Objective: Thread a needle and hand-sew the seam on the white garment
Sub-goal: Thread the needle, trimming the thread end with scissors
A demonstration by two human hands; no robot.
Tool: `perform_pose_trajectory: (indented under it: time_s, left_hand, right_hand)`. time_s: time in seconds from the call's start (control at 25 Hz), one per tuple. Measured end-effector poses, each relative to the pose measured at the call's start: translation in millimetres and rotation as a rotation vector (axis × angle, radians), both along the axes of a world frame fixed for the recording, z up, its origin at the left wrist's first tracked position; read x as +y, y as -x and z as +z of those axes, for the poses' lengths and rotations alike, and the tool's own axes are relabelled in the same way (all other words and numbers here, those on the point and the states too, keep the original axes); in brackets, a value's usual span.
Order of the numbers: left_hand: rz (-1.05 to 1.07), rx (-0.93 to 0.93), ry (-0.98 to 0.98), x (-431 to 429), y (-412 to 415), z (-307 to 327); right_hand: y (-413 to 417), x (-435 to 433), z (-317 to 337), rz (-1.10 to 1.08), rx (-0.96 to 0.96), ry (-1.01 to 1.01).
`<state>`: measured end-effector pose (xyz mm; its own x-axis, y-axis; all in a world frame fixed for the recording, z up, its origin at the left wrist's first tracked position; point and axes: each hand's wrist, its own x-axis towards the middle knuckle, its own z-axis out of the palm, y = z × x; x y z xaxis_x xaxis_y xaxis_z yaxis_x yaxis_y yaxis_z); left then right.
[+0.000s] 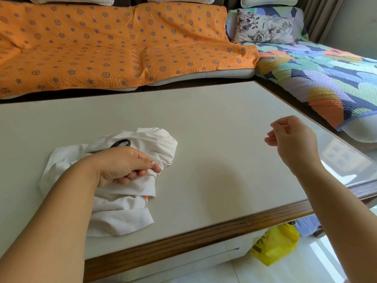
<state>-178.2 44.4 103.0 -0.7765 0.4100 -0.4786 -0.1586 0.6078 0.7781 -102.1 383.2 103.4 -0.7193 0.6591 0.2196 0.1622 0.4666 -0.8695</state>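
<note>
on the desk (214, 123), the left hand (122, 167) is pinching a fold of the white garment (126, 213), with scissors (115, 145) lying on it. the right hand (293, 139), raised well apart, is pinching the needle (281, 117). drawing the stitch through steadily while keeping the seam flat is probably mattering most.

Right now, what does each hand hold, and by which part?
Left hand pinches a fold of the garment. Right hand pinches a needle; only one end shows.

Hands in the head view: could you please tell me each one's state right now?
Left hand: grips the white garment.
Right hand: pinches a thin needle, raised over the table.
</note>
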Motion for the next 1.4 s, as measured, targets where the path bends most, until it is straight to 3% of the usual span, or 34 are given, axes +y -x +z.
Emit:
perform_pose_trajectory:
  time_s: [0.24,0.44,0.8,0.88,1.0,1.08,1.24,1.4]
  left_hand:
    - [-0.029,0.031,-0.007,6,0,-1]
    - [0.015,0.192,0.121,8,4,-1]
    - [-0.127,-0.017,-0.241,30,-12,11]
    - [-0.156,-0.06,-0.336,37,-15,13]
    - [-0.181,-0.101,-0.453,47,-18,15]
    - [-0.201,-0.115,-0.493,52,-19,15]
    - [-0.192,-0.102,-0.483,53,-19,13]
    - [-0.124,-0.051,-0.413,45,-14,12]
  right_hand:
    - [5,-19,-1,0.178,-0.137,0.008]
    - [4,-25,9,0.183,-0.026,0.088]
    - [-4,-41,12,0.398,-0.18,-0.014]
    - [-7,-47,14,0.531,-0.173,0.169]
    - [-10,-69,14,0.824,-0.165,0.617]
    - [-10,-82,7,0.901,-0.206,0.73]
    - [-8,-92,-6,0.96,-0.229,0.773]
    - [-6,-83,-1,0.839,-0.123,0.586]
